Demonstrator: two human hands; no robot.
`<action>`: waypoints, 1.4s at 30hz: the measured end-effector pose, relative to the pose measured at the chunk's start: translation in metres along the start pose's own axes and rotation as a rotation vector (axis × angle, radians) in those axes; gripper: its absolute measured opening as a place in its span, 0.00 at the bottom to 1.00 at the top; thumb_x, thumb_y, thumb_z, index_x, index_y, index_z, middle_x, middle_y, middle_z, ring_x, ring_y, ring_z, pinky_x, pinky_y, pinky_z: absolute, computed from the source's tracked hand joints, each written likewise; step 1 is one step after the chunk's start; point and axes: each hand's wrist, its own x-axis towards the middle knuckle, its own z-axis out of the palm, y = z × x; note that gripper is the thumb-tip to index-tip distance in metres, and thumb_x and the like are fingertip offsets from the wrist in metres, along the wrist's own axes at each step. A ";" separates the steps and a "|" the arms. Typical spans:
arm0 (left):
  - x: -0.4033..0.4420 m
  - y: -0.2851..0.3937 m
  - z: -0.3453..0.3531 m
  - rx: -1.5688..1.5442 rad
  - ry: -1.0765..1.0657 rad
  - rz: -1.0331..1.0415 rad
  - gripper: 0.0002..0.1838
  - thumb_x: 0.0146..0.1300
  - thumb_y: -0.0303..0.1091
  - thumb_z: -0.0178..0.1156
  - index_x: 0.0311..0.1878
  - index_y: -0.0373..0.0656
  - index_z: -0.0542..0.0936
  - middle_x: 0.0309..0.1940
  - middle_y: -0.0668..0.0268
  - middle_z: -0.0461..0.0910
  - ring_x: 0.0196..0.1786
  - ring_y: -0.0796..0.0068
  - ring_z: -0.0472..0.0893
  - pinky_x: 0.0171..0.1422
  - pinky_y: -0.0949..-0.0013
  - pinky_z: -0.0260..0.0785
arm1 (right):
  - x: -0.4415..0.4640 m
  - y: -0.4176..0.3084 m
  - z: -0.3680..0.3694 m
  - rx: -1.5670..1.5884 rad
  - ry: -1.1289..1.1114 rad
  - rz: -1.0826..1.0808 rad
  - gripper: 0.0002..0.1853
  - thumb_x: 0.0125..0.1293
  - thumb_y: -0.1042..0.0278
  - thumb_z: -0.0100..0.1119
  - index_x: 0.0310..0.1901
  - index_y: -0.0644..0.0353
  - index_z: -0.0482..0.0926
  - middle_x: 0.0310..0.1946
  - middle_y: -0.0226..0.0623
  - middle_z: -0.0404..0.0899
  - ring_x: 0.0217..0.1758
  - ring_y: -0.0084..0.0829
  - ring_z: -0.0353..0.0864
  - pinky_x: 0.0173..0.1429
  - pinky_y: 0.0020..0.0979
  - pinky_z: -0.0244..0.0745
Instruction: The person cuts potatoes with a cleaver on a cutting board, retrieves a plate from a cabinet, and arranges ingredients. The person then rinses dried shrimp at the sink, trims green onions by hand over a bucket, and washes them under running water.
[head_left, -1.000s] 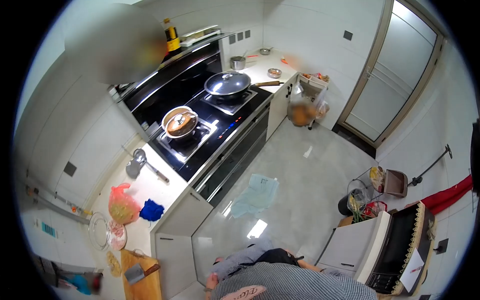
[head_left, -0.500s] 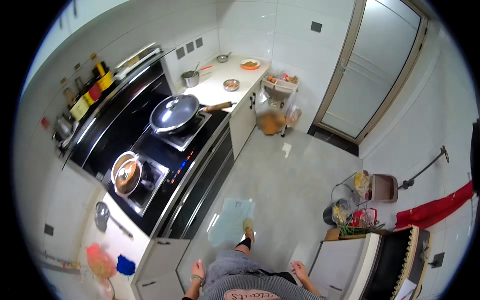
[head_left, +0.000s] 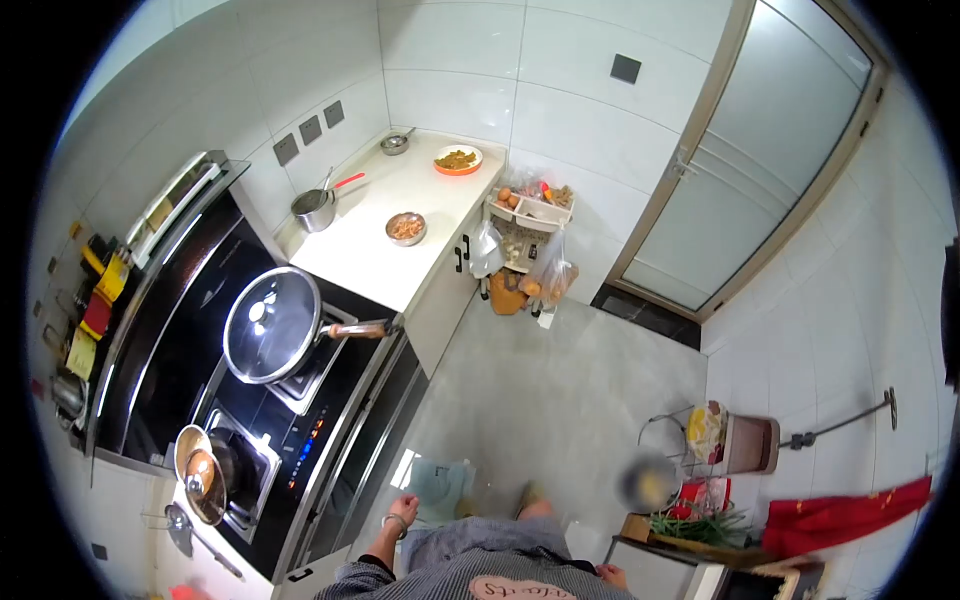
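My left hand (head_left: 405,508), with a bracelet at the wrist, hangs beside my body near the stove front. Its fingers are loosely bent and apart, with nothing visible in them. At my other side, my right hand (head_left: 611,576) shows only in part at the bottom, its fingers loose and no object seen in them. The nearest large thing is the black stove (head_left: 290,440). On its far burner stands a wok (head_left: 262,345) under a glass lid, its wooden handle towards the room. A small pan with a lid (head_left: 203,470) sits by the near burner.
The white counter (head_left: 365,255) holds a saucepan (head_left: 313,212), a bowl of food (head_left: 406,229) and an orange-rimmed plate (head_left: 457,160). A storage cart (head_left: 535,213) stands at its end. A closed door (head_left: 750,160) is beyond. Bins (head_left: 750,445) and green vegetables (head_left: 703,527) are on the right.
My body and view have moved forward along the stove, so the counter and cart look nearer. My right hand has dropped lower, partly out of view; my left hand stays beside my body.
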 end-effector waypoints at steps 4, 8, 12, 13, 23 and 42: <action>0.016 0.092 0.027 -0.034 0.057 0.071 0.18 0.64 0.45 0.54 0.45 0.38 0.77 0.31 0.60 0.81 0.32 0.71 0.81 0.40 0.66 0.73 | 0.079 -0.103 -0.050 0.046 -0.161 0.217 0.16 0.62 0.60 0.58 0.45 0.65 0.78 0.30 0.38 0.78 0.26 0.34 0.81 0.26 0.31 0.75; 0.040 0.087 0.086 -0.229 0.152 -0.027 0.16 0.66 0.42 0.53 0.46 0.38 0.77 0.32 0.63 0.80 0.33 0.71 0.81 0.38 0.68 0.73 | 0.221 -0.201 -0.113 -0.296 -0.259 -0.431 0.10 0.65 0.66 0.54 0.43 0.60 0.76 0.32 0.34 0.78 0.32 0.26 0.76 0.36 0.30 0.72; 0.013 0.078 0.152 -0.133 0.142 -0.374 0.16 0.62 0.41 0.55 0.40 0.36 0.81 0.27 0.61 0.82 0.30 0.72 0.81 0.37 0.66 0.74 | 0.303 -0.401 -0.105 -0.288 -0.255 -0.621 0.12 0.66 0.62 0.53 0.43 0.62 0.77 0.28 0.31 0.75 0.28 0.24 0.74 0.33 0.27 0.71; -0.007 0.090 0.161 -0.104 0.125 -0.332 0.16 0.61 0.41 0.56 0.40 0.36 0.81 0.27 0.61 0.82 0.29 0.71 0.81 0.36 0.66 0.74 | 0.357 -0.422 -0.097 -0.237 -0.317 -0.553 0.15 0.65 0.59 0.55 0.44 0.64 0.77 0.27 0.31 0.76 0.26 0.24 0.75 0.30 0.27 0.71; 0.007 0.138 0.270 -0.595 0.296 -0.888 0.14 0.63 0.36 0.56 0.44 0.35 0.79 0.27 0.60 0.80 0.27 0.70 0.80 0.31 0.67 0.74 | 0.400 -0.755 0.108 -0.314 -0.800 -0.560 0.14 0.67 0.63 0.52 0.52 0.57 0.74 0.36 0.31 0.79 0.35 0.21 0.77 0.38 0.22 0.71; 0.060 0.471 0.345 -0.934 0.546 -1.007 0.21 0.68 0.46 0.49 0.60 0.50 0.70 0.51 0.62 0.75 0.52 0.65 0.74 0.55 0.57 0.68 | 0.559 -0.892 0.374 -0.398 -0.962 -0.299 0.29 0.61 0.76 0.50 0.64 0.43 0.61 0.36 0.34 0.77 0.29 0.23 0.77 0.30 0.25 0.71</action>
